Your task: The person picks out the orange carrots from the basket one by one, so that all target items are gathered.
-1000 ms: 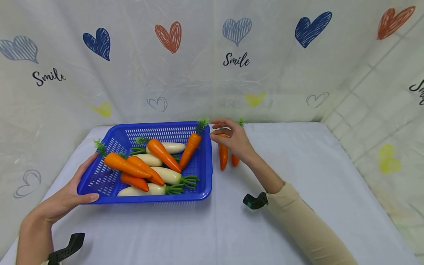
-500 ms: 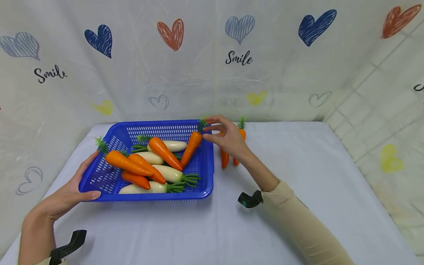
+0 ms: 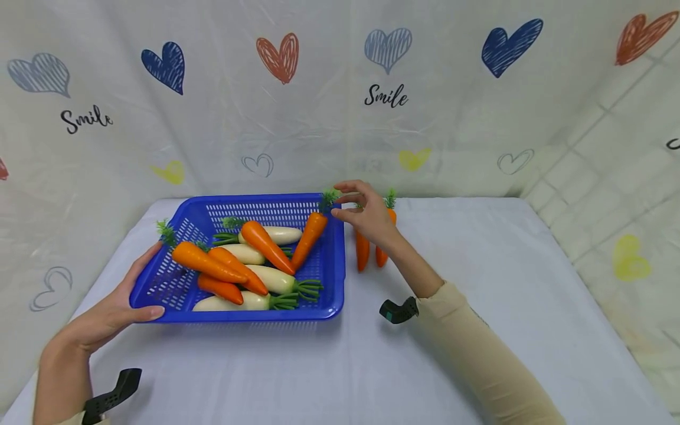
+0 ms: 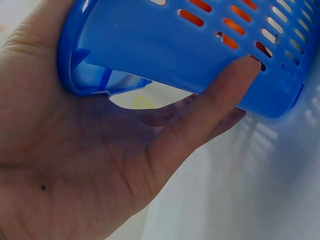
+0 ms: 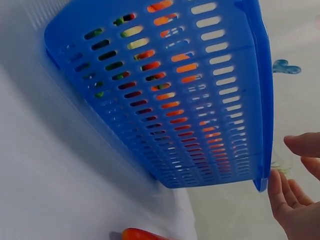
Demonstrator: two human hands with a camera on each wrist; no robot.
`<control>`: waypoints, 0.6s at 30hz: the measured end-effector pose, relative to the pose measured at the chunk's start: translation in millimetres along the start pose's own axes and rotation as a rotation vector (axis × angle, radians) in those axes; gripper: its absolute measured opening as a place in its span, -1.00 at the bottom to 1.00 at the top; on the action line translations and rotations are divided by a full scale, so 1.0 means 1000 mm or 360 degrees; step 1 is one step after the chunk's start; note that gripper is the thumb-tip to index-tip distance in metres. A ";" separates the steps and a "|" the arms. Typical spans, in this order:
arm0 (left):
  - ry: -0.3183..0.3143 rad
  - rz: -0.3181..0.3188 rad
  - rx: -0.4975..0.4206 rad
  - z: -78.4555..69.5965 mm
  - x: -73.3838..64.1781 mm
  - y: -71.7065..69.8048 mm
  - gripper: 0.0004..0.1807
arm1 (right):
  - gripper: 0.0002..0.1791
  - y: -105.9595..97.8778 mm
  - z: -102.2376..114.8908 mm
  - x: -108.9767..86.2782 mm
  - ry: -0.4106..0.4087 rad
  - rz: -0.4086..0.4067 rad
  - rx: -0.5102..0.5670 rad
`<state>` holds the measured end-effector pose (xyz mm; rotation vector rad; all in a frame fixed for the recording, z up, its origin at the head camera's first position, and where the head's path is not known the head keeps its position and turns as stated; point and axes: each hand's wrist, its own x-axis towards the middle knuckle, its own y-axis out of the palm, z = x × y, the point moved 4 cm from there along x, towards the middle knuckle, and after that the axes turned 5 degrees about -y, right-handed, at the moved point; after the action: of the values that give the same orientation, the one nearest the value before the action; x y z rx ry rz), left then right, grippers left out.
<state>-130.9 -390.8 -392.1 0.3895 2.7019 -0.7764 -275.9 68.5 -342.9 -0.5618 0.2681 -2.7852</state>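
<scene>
A blue perforated plastic basket [image 3: 239, 317] holds several orange carrots [image 3: 258, 242] and white radishes [image 3: 273, 278]. My left hand [image 3: 108, 310] grips its left end, thumb over the front rim, and in the left wrist view a finger [image 4: 215, 102] lies along the perforated wall. At the back right corner, my right hand [image 3: 372, 219] hovers with bent fingers, thumb and fingertips apart. Right at those fingertips is the leafy top [image 3: 329, 199] of the carrot [image 3: 310, 239] leaning there. In the right wrist view, the right hand [image 5: 300, 200] is just outside the basket's rim [image 5: 267, 100].
Two carrots, one [image 3: 362, 251] beside the other [image 3: 382, 256], lie on the white tablecloth [image 3: 478, 260] right of the basket, partly behind the right hand. A white curtain [image 3: 329, 130] printed with hearts hangs behind the table.
My right hand moved left to the carrot's leafy top at the basket corner, then drew back slightly to the right. The left hand keeps its grip on the basket.
</scene>
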 end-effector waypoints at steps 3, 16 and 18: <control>-0.0002 -0.0004 0.0007 0.000 0.000 0.001 0.21 | -0.44 -0.001 -0.004 0.003 0.0024 -0.0006 -0.0016; -0.0003 -0.0003 -0.0019 0.001 0.000 -0.004 0.21 | -0.36 -0.003 -0.013 0.018 0.0126 0.0001 -0.0134; -0.0012 0.0002 -0.0023 0.002 0.001 -0.004 0.21 | -0.35 -0.002 -0.014 0.019 0.0131 0.0012 -0.0140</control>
<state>-132.3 -394.7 -391.9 0.3839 2.6984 -0.7563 -298.7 66.0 -348.3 -0.4660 0.4110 -2.8043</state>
